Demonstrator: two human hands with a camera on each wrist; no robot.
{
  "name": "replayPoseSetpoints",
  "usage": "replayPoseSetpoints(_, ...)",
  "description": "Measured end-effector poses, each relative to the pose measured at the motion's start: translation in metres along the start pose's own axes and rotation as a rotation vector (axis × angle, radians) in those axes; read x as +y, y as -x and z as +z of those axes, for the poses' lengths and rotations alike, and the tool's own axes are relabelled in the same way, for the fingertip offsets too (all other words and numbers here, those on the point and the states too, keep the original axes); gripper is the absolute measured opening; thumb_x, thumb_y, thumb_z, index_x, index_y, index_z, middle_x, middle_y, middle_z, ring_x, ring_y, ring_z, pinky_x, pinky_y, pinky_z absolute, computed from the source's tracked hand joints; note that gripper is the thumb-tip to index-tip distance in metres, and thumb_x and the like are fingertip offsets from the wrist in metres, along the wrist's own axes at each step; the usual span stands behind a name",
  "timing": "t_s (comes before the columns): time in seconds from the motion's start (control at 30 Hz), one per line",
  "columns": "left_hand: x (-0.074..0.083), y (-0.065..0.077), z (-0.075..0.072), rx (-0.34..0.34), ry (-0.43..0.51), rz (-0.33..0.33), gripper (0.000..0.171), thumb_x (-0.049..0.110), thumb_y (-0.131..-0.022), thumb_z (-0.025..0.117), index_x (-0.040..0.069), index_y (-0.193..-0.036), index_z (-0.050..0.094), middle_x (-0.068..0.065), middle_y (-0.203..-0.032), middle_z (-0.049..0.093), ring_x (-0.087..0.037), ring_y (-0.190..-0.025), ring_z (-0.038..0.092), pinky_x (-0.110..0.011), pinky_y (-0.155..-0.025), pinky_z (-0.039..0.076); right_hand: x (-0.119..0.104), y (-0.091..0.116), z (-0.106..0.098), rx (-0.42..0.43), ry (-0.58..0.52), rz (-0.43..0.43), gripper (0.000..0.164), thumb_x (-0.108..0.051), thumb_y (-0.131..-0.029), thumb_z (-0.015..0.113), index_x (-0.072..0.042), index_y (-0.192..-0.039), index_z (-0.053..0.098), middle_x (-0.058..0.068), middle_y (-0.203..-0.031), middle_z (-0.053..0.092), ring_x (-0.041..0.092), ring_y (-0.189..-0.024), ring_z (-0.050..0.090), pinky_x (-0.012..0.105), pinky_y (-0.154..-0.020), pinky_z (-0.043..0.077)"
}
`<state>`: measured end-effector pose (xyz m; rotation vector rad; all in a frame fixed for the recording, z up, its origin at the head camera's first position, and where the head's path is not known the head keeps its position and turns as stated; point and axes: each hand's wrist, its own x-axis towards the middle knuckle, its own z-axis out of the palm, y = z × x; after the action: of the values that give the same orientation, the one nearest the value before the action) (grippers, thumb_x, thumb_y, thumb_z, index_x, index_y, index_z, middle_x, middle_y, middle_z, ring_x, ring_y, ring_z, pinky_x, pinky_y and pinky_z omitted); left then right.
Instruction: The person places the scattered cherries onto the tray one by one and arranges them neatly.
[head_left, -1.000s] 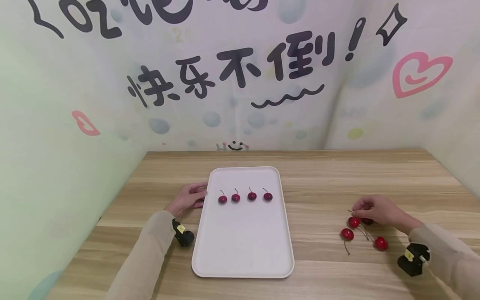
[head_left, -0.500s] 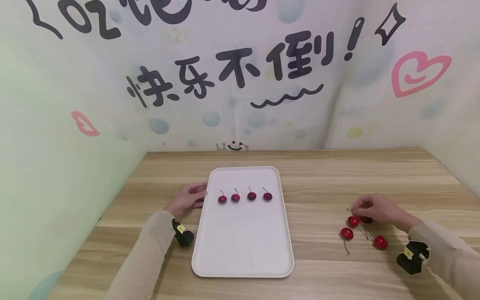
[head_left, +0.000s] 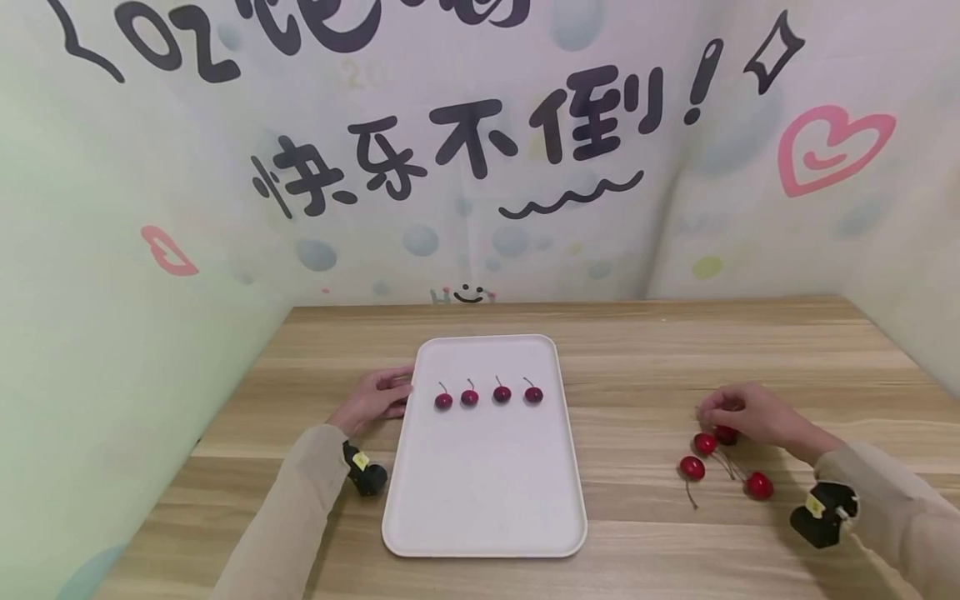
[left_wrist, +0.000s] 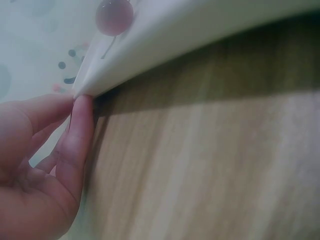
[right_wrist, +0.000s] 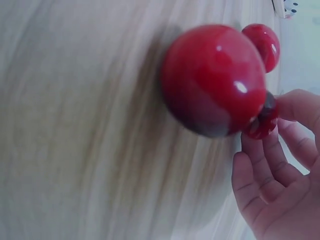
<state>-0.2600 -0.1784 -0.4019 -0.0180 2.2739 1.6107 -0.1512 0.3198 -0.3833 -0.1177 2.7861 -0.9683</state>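
A white rectangular tray [head_left: 483, 500] lies on the wooden table, with several dark red cherries in a row across its upper part, one of them a cherry [head_left: 533, 395] near the right rim. At the tray's left edge is my left hand [head_left: 375, 394]; in the left wrist view its thumb and fingertips pinch the rim. On the right, my right hand [head_left: 753, 414] holds a cherry [right_wrist: 263, 122] between thumb and fingers, low over the table. Beside it lie a cherry [head_left: 705, 443], another cherry [head_left: 692, 468] with its stem toward me, and a third cherry [head_left: 759, 486].
A wood-grain table [head_left: 630, 350] reaches back to a cloth backdrop [head_left: 465, 233] with black lettering and a pink heart. Between tray and loose cherries lies bare tabletop. A black wrist camera [head_left: 823, 515] sits on the right sleeve, another wrist camera [head_left: 365, 471] on the left.
My right hand shifts slightly up and left at the cherry, and more of that cherry's red side shows beneath the fingers. The left hand and the tray keep their places.
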Motion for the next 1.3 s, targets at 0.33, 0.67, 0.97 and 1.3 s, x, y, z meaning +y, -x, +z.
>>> replayPoseSetpoints(0.33, 0.001, 0.003, 0.001, 0.006, 0.006, -0.001, 0.043, 0.01, -0.088, 0.054, 0.005, -0.13, 0.044, -0.02, -0.117, 0.05, -0.012, -0.078, 0.058, -0.023, -0.068, 0.053, -0.001, 0.0, -0.006, 0.047, 0.018, -0.051, 0.019, -0.019, -0.086, 0.058, -0.002, -0.094, 0.062, 0.005, -0.088, 0.061, 0.015, -0.079, 0.052, 0.026, -0.067, 0.047)
replayPoseSetpoints(0.67, 0.001, 0.003, 0.001, 0.003, 0.009, 0.008, 0.043, 0.009, -0.089, 0.053, 0.005, -0.13, 0.043, -0.021, -0.118, 0.049, -0.012, -0.08, 0.058, -0.023, -0.068, 0.053, -0.007, 0.002, -0.009, 0.045, -0.065, -0.097, 0.023, -0.014, -0.087, 0.057, 0.004, -0.101, 0.059, 0.01, -0.093, 0.061, 0.008, -0.078, 0.054, 0.02, -0.065, 0.05)
replayPoseSetpoints(0.97, 0.001, 0.005, 0.001, -0.004, 0.007, 0.029, 0.043, 0.008, -0.089, 0.052, 0.004, -0.131, 0.042, -0.021, -0.115, 0.05, -0.011, -0.078, 0.058, -0.023, -0.066, 0.053, -0.019, -0.001, -0.013, 0.05, -0.102, -0.137, 0.028, -0.017, -0.087, 0.058, 0.006, -0.103, 0.058, 0.012, -0.093, 0.062, 0.005, -0.079, 0.055, 0.021, -0.068, 0.05)
replayPoseSetpoints(1.3, 0.002, 0.004, 0.001, 0.002, 0.02, 0.027, 0.042, 0.007, -0.089, 0.052, 0.004, -0.13, 0.043, -0.021, -0.116, 0.05, -0.012, -0.08, 0.058, -0.023, -0.067, 0.053, -0.049, -0.007, -0.016, 0.022, -0.161, -0.178, 0.03, -0.021, -0.086, 0.058, 0.003, -0.105, 0.057, 0.015, -0.095, 0.06, 0.013, -0.082, 0.058, 0.025, -0.071, 0.05)
